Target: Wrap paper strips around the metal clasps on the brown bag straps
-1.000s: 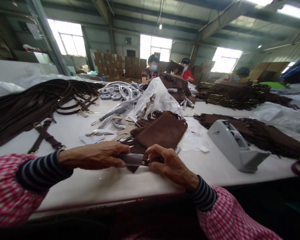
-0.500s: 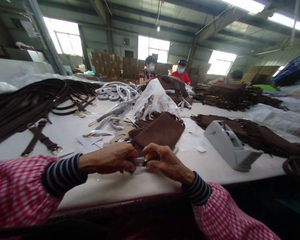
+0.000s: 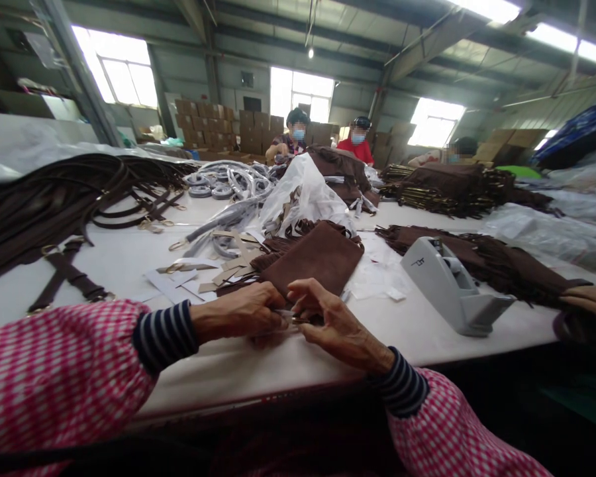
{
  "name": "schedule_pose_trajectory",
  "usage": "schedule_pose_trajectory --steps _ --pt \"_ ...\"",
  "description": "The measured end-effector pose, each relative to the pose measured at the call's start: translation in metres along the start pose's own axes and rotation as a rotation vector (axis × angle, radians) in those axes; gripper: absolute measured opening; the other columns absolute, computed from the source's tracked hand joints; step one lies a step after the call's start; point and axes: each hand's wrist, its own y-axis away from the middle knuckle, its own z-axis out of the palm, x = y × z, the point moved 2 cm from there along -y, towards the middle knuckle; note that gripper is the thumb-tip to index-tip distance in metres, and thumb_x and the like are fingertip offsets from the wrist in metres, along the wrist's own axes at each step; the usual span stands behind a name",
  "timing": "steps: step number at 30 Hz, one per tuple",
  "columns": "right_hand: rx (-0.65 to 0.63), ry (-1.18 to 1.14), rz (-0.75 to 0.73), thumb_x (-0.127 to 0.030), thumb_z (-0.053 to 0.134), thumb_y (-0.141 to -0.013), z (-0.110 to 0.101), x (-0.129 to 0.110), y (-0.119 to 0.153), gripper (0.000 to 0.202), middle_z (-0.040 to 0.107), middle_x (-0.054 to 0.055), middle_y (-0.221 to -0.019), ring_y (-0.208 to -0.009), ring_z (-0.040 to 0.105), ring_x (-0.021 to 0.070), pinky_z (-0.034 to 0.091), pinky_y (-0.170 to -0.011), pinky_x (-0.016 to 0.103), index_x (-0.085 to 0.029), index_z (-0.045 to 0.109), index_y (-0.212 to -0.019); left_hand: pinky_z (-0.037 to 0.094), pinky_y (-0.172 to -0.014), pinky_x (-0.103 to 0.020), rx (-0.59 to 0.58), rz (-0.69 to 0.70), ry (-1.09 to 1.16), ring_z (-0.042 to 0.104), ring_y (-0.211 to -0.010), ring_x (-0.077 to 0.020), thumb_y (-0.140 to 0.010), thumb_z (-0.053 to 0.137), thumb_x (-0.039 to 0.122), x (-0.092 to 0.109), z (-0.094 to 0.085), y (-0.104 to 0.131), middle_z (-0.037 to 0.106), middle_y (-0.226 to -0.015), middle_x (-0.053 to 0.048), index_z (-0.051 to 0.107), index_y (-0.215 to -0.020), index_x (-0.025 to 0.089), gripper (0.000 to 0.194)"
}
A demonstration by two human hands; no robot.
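- Fingers of our left hand [image 3: 243, 313] are curled in tight, pinching one end of a small pale strip [image 3: 289, 315]; most of it is hidden.
- Our right hand [image 3: 340, 326] is looser: index finger arched up, thumb and the rest closed on the strip's other end, near what looks like a bit of metal.
- So the strip sits right between both sets of fingers, just above the counter [image 3: 213, 374].
- We'd guess it's light and bendy, a bit slippery if that shine is plastic, and hardly fragile. We'd grip near the ends, fingertips only.
- Just beyond our fingers: a brown bag [image 3: 315, 255], soft-looking. Cards [image 3: 176, 281] lie past the left hand, a tape dispenser [image 3: 440, 285] right of the right.
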Motion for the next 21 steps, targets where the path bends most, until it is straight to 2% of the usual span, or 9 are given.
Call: schedule_pose_trajectory --steps 3,5,7,10,12,15,19,21 --pt "0.066 0.200 -0.113 -0.003 0.061 -0.077 0.005 -0.004 0.007 0.051 0.056 0.006 -0.116 -0.107 0.057 0.0187 0.050 -0.090 0.032 -0.022 0.051 -0.123 0.038 -0.051 -0.025 -0.039 -0.052 0.164 0.052 -0.050 -0.0137 -0.073 0.067 0.030 0.000 0.003 -0.002 0.058 -0.054 0.001 0.062 -0.060 0.016 0.020" --pt "0.085 0.351 -0.187 -0.005 0.060 -0.079 0.013 -0.006 0.009 0.043 0.055 0.007 -0.119 -0.111 0.055 0.0215 0.049 -0.094 0.035 -0.022 0.051 -0.118 0.044 -0.053 -0.026 -0.106 -0.080 0.296 0.056 -0.051 -0.0152 -0.073 0.069 0.032 0.002 0.005 -0.003 0.064 -0.058 -0.002 0.067 -0.064 0.015 0.020" --pt "0.098 0.463 -0.220 -0.004 0.056 -0.080 0.021 -0.004 0.008 0.036 0.054 0.008 -0.119 -0.107 0.056 0.0219 0.049 -0.092 0.036 -0.022 0.051 -0.111 0.046 -0.055 -0.027 -0.174 -0.097 0.372 0.057 -0.051 -0.0156 -0.075 0.069 0.035 0.002 0.006 -0.002 0.068 -0.061 -0.005 0.069 -0.066 0.014 0.023" --pt "0.098 0.515 -0.213 -0.003 0.052 -0.081 0.029 0.004 0.006 0.029 0.056 0.006 -0.108 -0.092 0.058 0.0191 0.049 -0.082 0.031 -0.022 0.049 -0.104 0.043 -0.052 -0.026 -0.250 -0.132 0.416 0.052 -0.047 -0.0142 -0.078 0.070 0.040 -0.002 0.002 0.002 0.065 -0.057 -0.003 0.071 -0.072 0.015 0.026" --pt "0.084 0.517 -0.210 -0.005 0.051 -0.084 0.030 0.008 0.005 0.025 0.056 0.004 -0.100 -0.085 0.058 0.0176 0.048 -0.076 0.028 -0.022 0.048 -0.103 0.039 -0.051 -0.026 -0.206 -0.147 0.398 0.049 -0.048 -0.0135 -0.078 0.071 0.043 -0.008 -0.004 0.005 0.063 -0.057 0.000 0.071 -0.075 0.017 0.027" --pt "0.074 0.535 -0.221 -0.009 0.052 -0.089 0.031 0.009 0.005 0.021 0.057 0.004 -0.099 -0.084 0.058 0.0171 0.047 -0.075 0.028 -0.021 0.049 -0.106 0.031 -0.050 -0.025 -0.073 -0.155 0.282 0.042 -0.049 -0.0120 -0.079 0.071 0.047 -0.018 -0.012 0.008 0.057 -0.057 0.002 0.069 -0.070 0.017 0.032" --pt "0.075 0.612 -0.258 -0.012 0.054 -0.093 0.034 0.003 0.007 0.015 0.060 0.007 -0.103 -0.092 0.056 0.0199 0.047 -0.082 0.032 -0.019 0.053 -0.106 0.028 -0.054 -0.027 -0.008 -0.040 0.216 0.037 -0.054 -0.0120 -0.078 0.065 0.037 -0.024 -0.008 0.007 0.049 -0.055 0.004 0.060 -0.060 0.017 0.028" --pt "0.102 0.690 -0.305 -0.016 0.057 -0.095 0.036 -0.001 0.009 0.014 0.062 0.009 -0.109 -0.099 0.054 0.0227 0.045 -0.085 0.036 -0.019 0.057 -0.108 0.028 -0.055 -0.027 0.034 -0.010 0.214 0.036 -0.055 -0.0121 -0.078 0.064 0.037 -0.025 -0.004 0.007 0.047 -0.055 0.004 0.058 -0.059 0.017 0.029"
